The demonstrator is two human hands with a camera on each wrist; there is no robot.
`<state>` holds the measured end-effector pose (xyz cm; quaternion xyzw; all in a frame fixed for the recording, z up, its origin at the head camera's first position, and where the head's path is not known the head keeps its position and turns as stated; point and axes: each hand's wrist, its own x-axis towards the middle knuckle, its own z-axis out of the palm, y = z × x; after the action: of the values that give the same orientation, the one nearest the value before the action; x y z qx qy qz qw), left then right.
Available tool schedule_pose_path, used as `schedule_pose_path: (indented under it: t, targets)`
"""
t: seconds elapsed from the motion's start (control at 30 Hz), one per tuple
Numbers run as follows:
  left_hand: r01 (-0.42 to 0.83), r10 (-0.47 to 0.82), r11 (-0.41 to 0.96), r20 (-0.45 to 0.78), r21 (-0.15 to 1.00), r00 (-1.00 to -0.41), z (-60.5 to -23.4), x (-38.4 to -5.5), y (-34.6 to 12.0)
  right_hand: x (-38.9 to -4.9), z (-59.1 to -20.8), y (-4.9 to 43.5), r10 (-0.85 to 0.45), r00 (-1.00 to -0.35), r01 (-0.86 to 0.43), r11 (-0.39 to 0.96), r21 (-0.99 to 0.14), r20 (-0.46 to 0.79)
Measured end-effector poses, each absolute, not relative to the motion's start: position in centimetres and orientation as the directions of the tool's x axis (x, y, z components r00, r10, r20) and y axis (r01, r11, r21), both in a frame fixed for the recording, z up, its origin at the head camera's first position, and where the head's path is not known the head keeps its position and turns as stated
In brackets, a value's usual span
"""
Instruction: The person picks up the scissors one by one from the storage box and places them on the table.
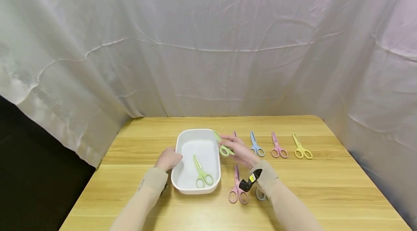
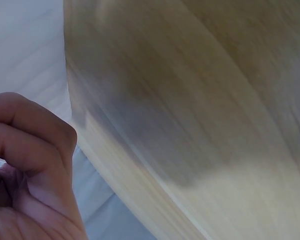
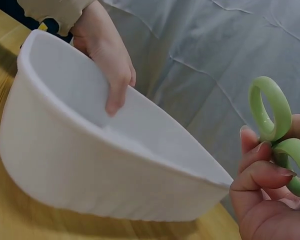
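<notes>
A white plastic tub (image 1: 196,191) stands on the wooden table. My left hand (image 1: 168,158) grips its left wall; in the right wrist view that hand's thumb (image 3: 115,100) reaches over the rim to the inside. Lying in the tub is a pair of light green scissors (image 1: 201,172), handles toward me. At the tub's right rim, my right hand (image 1: 239,149) holds another pair of green scissors (image 1: 224,150), their blades pointing away and left. The right wrist view shows the green handle rings (image 3: 285,112) sticking up from the fingers.
Right of the tub lie pink scissors (image 1: 236,180) and a grey-blue pair (image 1: 257,194) partly hidden under my right wrist. Farther back, a row holds blue scissors (image 1: 254,144), pink scissors (image 1: 276,146), yellow scissors (image 1: 299,146) and a mostly covered pink pair (image 1: 234,134). Pale curtains (image 1: 228,79) hang behind.
</notes>
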<state>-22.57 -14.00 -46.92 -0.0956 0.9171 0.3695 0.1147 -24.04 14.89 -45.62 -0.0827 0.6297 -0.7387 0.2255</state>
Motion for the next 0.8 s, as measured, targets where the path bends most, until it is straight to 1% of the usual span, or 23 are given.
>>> schedule_pose_path:
  t: [0.37, 0.53, 0.8]
  targets:
    - [-0.252, -0.086, 0.723, -0.278, 0.643, -0.957, -47.1, -22.7, -14.0, -23.1, -45.6, 17.2, -0.412, -0.894, 0.221, -0.067, -0.973, -0.175]
    - [-0.251, -0.087, 0.719, -0.274, 0.648, -0.958, -47.0, -22.7, -14.0, -22.9, -46.0, 18.2, -0.403, -0.898, 0.198, -0.013, -0.980, -0.176]
    - [-0.250, -0.084, 0.723, -0.278, 0.643, -0.957, -46.8, -22.4, -14.0, -22.0, -46.4, 19.5, -0.318, -0.930, 0.170, 0.082, -0.982, -0.187]
